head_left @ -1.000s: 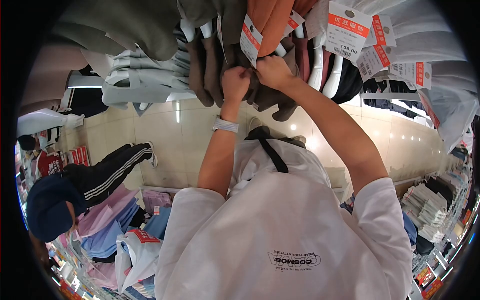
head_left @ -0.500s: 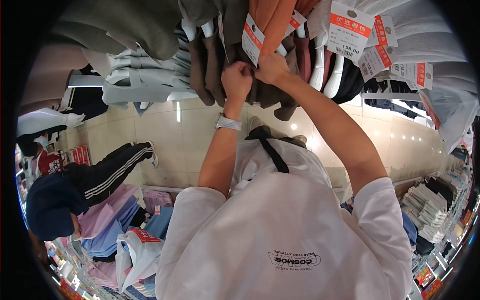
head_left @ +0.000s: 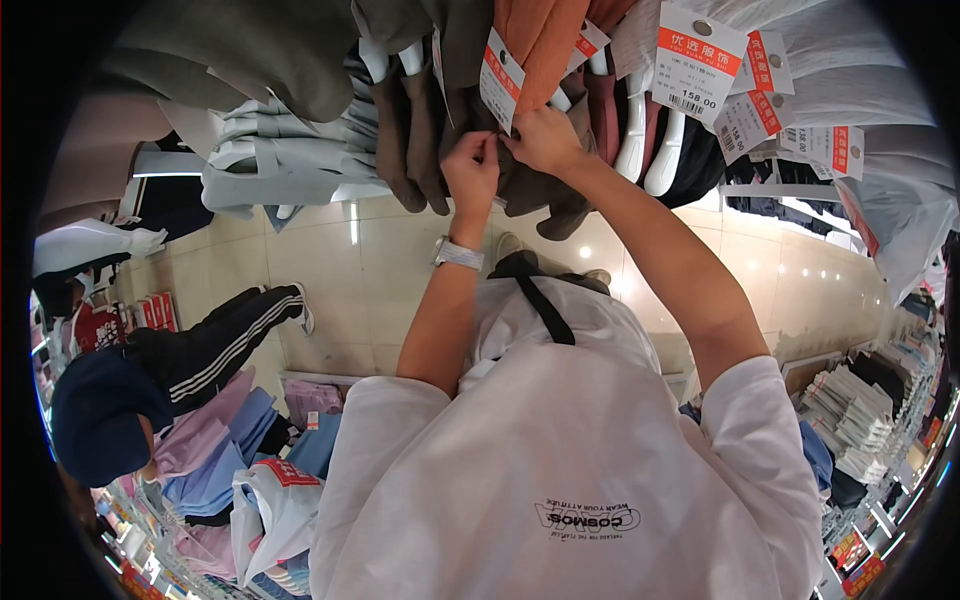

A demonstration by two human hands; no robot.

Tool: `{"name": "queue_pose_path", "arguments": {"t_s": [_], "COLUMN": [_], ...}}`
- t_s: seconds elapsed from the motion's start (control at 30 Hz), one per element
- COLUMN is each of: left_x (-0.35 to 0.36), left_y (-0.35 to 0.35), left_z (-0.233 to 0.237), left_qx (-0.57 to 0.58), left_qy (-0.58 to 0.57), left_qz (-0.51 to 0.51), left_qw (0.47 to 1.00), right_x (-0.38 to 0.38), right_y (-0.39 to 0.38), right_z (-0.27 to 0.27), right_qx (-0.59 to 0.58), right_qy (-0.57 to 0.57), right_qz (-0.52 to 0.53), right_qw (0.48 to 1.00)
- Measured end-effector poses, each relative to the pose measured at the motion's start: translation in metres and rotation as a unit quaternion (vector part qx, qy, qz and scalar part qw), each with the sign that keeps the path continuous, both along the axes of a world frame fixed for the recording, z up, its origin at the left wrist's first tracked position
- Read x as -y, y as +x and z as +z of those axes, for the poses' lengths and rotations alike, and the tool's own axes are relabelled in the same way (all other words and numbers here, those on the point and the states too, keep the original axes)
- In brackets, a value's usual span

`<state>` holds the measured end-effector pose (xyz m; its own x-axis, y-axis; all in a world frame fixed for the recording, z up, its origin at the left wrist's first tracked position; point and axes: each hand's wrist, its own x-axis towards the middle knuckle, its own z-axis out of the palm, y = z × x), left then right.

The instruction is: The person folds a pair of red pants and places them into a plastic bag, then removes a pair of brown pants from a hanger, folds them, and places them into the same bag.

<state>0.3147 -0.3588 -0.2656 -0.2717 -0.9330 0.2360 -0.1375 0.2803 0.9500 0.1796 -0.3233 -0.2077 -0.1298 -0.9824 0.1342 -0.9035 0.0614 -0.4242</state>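
Note:
Both my hands are raised to a row of hanging clothes. My left hand (head_left: pixel 470 172), with a silver watch on its wrist, pinches the dark brown garment (head_left: pixel 530 190) at its top edge. My right hand (head_left: pixel 545 140) grips the same brown garment right beside it, the knuckles of the two hands nearly touching. A white and red price tag (head_left: pixel 498 82) hangs just above my left hand, in front of an orange garment (head_left: pixel 540 40). A larger tag (head_left: pixel 693 62) marked 158.00 hangs to the right.
White hangers (head_left: pixel 640 140) and grey garments (head_left: pixel 270 165) hang on either side. Another person in a dark cap (head_left: pixel 95 410) and striped track pants stands at the left by piles of pink and blue clothes (head_left: pixel 215 450). Folded stock (head_left: pixel 850 410) lies at the right.
My hands stay on the brown garment; the left hand has slid slightly down and right, its fingers now pinching the fabric. The person at the left has shifted a little.

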Motion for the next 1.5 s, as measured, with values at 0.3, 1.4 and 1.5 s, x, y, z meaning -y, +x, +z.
{"name": "queue_pose_path", "arguments": {"t_s": [0.3,1.4,1.5], "left_x": [0.004,0.044,0.045], "left_y": [0.003,0.009,0.008], "left_z": [-0.007,0.013,0.010], "left_qx": [-0.023,0.109,0.047], "left_qy": [0.176,0.131,0.216], "left_qz": [-0.021,-0.104,-0.113], "left_qw": [0.984,0.980,0.969], "right_x": [0.003,0.022,0.026], "right_y": [-0.005,-0.013,-0.017], "right_z": [-0.007,0.002,-0.005], "right_qx": [0.074,0.056,0.057], "right_qy": [-0.032,0.166,0.168], "right_qz": [0.006,0.032,0.040], "right_qw": [0.997,0.984,0.983]}}
